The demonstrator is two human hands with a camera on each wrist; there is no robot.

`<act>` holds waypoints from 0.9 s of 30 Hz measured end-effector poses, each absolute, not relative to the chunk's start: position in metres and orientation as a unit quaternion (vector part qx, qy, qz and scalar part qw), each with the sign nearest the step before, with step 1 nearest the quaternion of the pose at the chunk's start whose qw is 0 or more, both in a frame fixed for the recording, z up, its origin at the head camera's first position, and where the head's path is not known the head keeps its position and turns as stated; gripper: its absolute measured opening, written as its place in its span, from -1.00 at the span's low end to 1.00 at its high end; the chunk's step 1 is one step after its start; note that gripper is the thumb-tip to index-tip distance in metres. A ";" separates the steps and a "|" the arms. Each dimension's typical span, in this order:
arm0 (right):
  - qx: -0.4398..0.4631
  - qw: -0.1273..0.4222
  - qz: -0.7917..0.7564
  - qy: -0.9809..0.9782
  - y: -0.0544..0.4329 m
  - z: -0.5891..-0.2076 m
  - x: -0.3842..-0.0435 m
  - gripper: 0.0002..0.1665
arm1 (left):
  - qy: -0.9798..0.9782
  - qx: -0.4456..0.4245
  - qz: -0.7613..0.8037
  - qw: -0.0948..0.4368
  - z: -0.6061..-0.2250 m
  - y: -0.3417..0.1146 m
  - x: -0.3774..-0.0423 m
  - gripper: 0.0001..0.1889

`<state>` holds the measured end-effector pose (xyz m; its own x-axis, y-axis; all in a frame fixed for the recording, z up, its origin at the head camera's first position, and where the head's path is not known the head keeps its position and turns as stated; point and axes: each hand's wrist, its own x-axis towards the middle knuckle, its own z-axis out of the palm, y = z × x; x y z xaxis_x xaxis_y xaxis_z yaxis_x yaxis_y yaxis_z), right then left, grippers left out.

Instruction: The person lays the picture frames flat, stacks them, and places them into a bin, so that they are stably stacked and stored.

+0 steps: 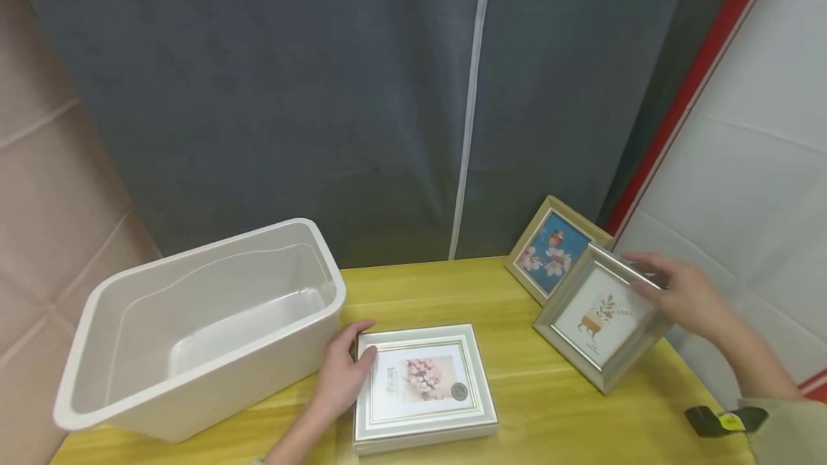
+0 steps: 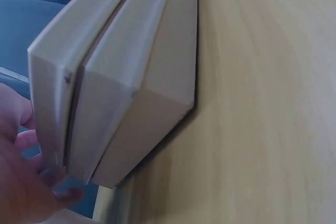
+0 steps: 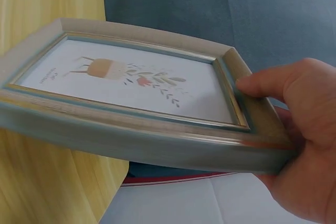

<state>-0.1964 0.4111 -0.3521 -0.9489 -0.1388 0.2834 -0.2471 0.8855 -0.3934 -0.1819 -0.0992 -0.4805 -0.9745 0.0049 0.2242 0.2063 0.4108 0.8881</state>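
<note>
My right hand (image 1: pixel 694 298) grips the upper edge of a silver picture frame (image 1: pixel 597 321) with a white plant-pot print, thumb on its front border. In the right wrist view this tilted frame (image 3: pixel 131 82) fills the middle, with the fingers partly hidden behind it. At the front centre, a whitish silver picture frame (image 1: pixel 423 386) with a pink flower print lies face up. The left wrist view shows it stacked on another frame (image 2: pixel 123 77). My left hand (image 1: pixel 342 372) rests at the stack's left side, its fingers relaxed and its thumb over the top border.
A white plastic bin (image 1: pixel 220 329) stands on the left of the wooden table (image 1: pixel 536 422), near the left hand. A gold-bordered frame (image 1: pixel 555 253) with a blossom print leans at the back right, partly behind the silver one. Grey cloth (image 1: pixel 291 92) hangs behind.
</note>
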 end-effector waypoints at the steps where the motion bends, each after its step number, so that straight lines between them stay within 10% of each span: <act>1: 0.102 0.125 0.213 -0.964 0.410 -0.353 -0.196 -0.51 | -0.838 -0.068 -0.532 0.099 -0.479 -0.100 -0.181 -0.55; 27: 0.104 0.194 0.335 -0.916 0.364 -0.335 -0.137 -0.49 | -0.803 -0.202 -0.529 0.185 -0.443 -0.102 -0.163 -0.51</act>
